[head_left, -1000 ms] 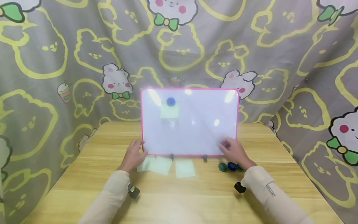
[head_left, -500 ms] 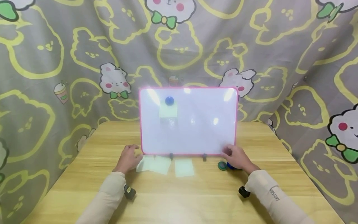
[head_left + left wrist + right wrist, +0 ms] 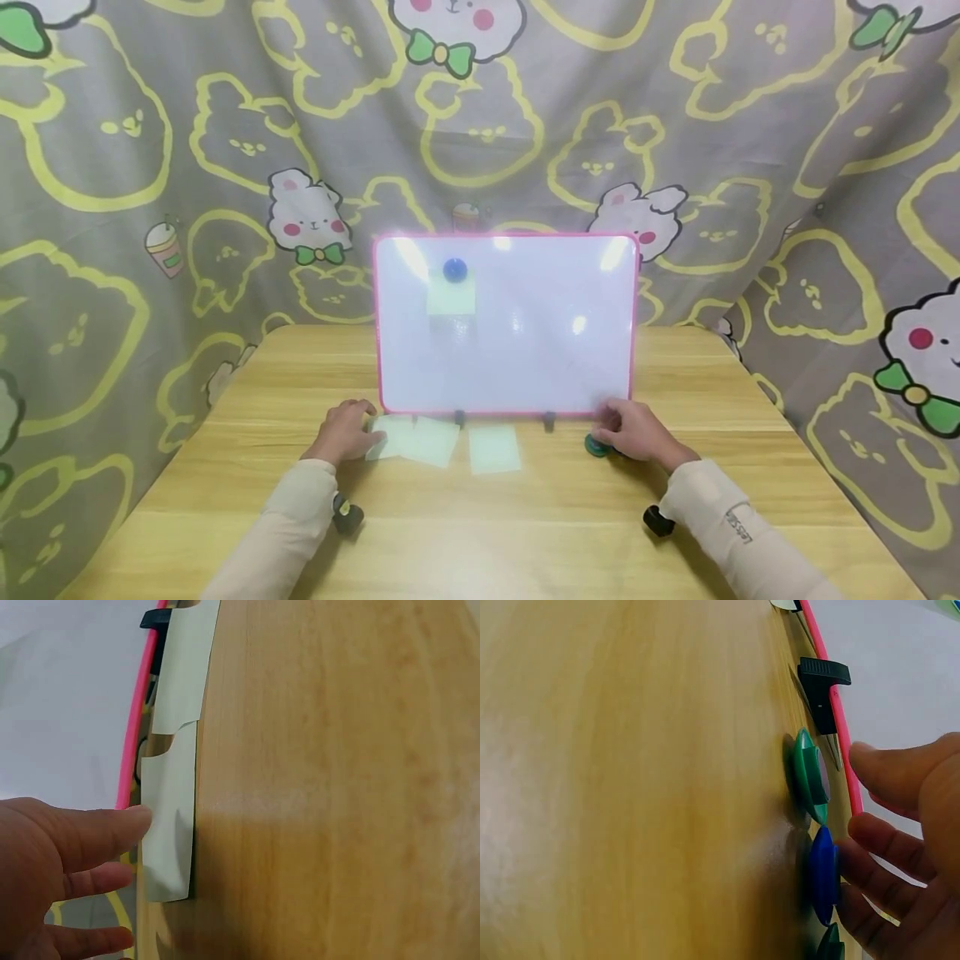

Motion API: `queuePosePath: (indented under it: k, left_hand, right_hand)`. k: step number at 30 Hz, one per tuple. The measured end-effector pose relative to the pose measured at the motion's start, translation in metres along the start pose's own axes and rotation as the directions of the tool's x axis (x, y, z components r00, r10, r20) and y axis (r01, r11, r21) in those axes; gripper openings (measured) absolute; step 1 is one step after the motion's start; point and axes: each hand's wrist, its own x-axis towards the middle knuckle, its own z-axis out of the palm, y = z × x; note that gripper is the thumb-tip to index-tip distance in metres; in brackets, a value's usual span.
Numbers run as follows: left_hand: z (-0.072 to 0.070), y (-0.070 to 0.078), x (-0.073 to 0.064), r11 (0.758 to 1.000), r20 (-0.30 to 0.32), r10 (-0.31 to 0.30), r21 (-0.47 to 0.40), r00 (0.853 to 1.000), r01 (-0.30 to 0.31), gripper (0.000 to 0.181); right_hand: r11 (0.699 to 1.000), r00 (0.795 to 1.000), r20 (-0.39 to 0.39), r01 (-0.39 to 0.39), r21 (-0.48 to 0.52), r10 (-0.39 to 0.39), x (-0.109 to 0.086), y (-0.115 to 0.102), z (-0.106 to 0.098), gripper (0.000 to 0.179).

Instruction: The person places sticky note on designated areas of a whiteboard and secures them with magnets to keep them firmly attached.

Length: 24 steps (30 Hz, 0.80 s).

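Note:
My left hand [image 3: 341, 435] is beside the leftmost pale sticky note [image 3: 392, 438], its fingers loosely extended. In the left wrist view the thumb tip overlaps that note's edge; contact is unclear. Two further notes, one overlapping the first [image 3: 432, 442] and one apart [image 3: 495, 450], lie in front of a pink-framed whiteboard [image 3: 532, 358]. Over the round magnets hovers my right hand [image 3: 639, 429], thumb apart from the fingers. A green magnet [image 3: 802, 776] lies before the thumb, the fingertips are close by a blue magnet [image 3: 823, 877], and another green one [image 3: 830, 943] is partly cut off.
On the standing whiteboard, a blue magnet [image 3: 454, 270] sits at the top of a sticky note [image 3: 451, 298]. Black feet [image 3: 549, 421] support the board's lower edge on the wooden table [image 3: 480, 542]. A patterned curtain [image 3: 510, 125] hangs behind.
Both hands have left the whiteboard's lower corners. The left moved outward, then down to the leftmost note; the right came down over the magnets. Board and notes stay put.

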Motion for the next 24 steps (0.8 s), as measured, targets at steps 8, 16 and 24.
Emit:
queuePosePath:
  k: [8,16,24]
  left_hand:
    - [0.0026,-0.0048,0.0011,1.000,0.024,-0.007,0.011,1.000,0.007,0.040]
    - [0.0020,-0.0037,0.0024,1.000,0.045,-0.010,-0.011,0.999,0.011,0.042]
    - [0.0027,-0.0035,0.0058,1.000,0.059,-0.013,-0.023,0.998,0.015,0.045]
  right_hand:
    - [0.999,0.998,0.060,-0.022,0.025,0.020,-0.0014,0.0017,-0.0015,0.025]
    - [0.999,0.996,0.081,-0.027,0.031,0.025,-0.0018,0.0023,-0.0028,0.024]
    - [1.000,0.995,0.096,-0.020,0.005,0.020,-0.0014,0.0026,0.0000,0.027]
